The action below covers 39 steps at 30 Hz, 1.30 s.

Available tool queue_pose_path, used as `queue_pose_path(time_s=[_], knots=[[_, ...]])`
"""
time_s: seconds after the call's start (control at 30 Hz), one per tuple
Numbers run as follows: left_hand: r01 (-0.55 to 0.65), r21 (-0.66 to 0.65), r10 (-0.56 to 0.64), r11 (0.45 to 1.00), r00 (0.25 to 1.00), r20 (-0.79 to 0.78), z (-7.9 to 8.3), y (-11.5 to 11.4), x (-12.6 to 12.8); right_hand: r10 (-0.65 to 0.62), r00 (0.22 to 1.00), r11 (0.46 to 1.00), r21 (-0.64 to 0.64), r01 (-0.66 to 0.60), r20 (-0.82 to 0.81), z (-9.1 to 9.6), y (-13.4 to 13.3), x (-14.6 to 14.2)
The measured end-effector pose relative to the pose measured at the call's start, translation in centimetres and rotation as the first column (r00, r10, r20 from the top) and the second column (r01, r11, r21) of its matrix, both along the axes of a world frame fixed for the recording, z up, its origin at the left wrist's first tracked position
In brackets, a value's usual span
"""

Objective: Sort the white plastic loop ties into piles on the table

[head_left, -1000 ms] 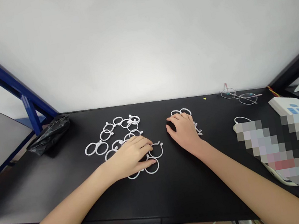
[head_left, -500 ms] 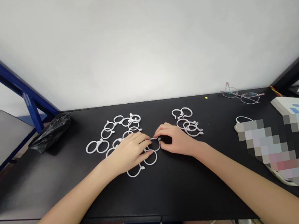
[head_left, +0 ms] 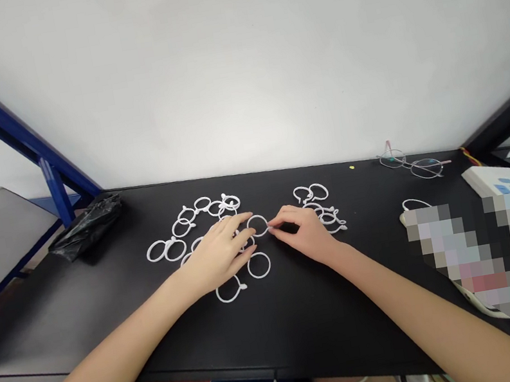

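A white plastic curtain ring (head_left: 256, 217) is pinched at its right edge between the thumb and fingers of my right hand (head_left: 303, 228). My left hand (head_left: 220, 249) hovers or rests over the left group of rings, fingers spread; its fingertips come close to the left side of the held ring, and I cannot tell whether they touch it. Another ring (head_left: 261, 277) lies just below the left fingertips. A further ring (head_left: 229, 300) with a knobbed end is near the left wrist. Several rings of the left group (head_left: 183, 235) spread behind the left hand, some hidden under it.
A smaller group of rings (head_left: 321, 199) lies behind my right hand. Eyeglasses (head_left: 409, 164) are at the back right, near a white power strip (head_left: 493, 184) and a blurred phone-like object (head_left: 469, 272). A black plastic bag (head_left: 88, 229) sits at the left on the black table (head_left: 316, 324).
My right hand has lifted or shifted the pinched ring slightly away from me. My left fingers have spread and come off the ring below, which now lies apart from the held one.
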<state>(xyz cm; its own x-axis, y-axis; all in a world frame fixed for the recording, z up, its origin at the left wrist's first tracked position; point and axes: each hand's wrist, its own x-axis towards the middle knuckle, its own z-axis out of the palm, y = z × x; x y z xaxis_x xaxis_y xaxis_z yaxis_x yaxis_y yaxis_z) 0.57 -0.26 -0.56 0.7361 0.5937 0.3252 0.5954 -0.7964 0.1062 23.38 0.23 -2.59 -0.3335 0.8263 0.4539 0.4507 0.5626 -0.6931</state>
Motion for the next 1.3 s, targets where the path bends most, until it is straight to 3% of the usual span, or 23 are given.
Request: queue_pose_path(time_s=[0.2, 0.43, 0.9, 1.13, 1.3], knots=[[0.032, -0.03, -0.031, 0.999, 0.999, 0.024, 0.1, -0.1, 0.1, 0.116, 0.979, 0.97, -0.191, -0.148, -0.17, 0.8, -0.7, -0.5], [0.059, -0.137, -0.047, 0.989, 0.994, 0.094, 0.5, -0.3, 0.2, 0.093, 0.961, 0.923, -0.339, -0.181, -0.26, 0.7, -0.7, -0.8], [0.101, -0.223, -0.068, 0.97, 0.986, 0.151, 1.3, -0.7, 0.1, 0.091, 0.95, 0.959, -0.233, -0.165, -0.298, 0.7, -1.3, -1.1], [0.091, -0.157, -0.071, 0.983, 0.989, 0.126, 0.9, -0.6, 0.1, 0.097, 0.96, 0.969, -0.194, -0.151, -0.264, 0.5, -1.3, -1.3], [0.024, -0.048, -0.021, 0.999, 0.997, 0.071, 0.2, -0.1, 0.0, 0.059, 0.987, 0.998, 0.022, -0.056, -0.147, 0.3, -0.9, -1.0]])
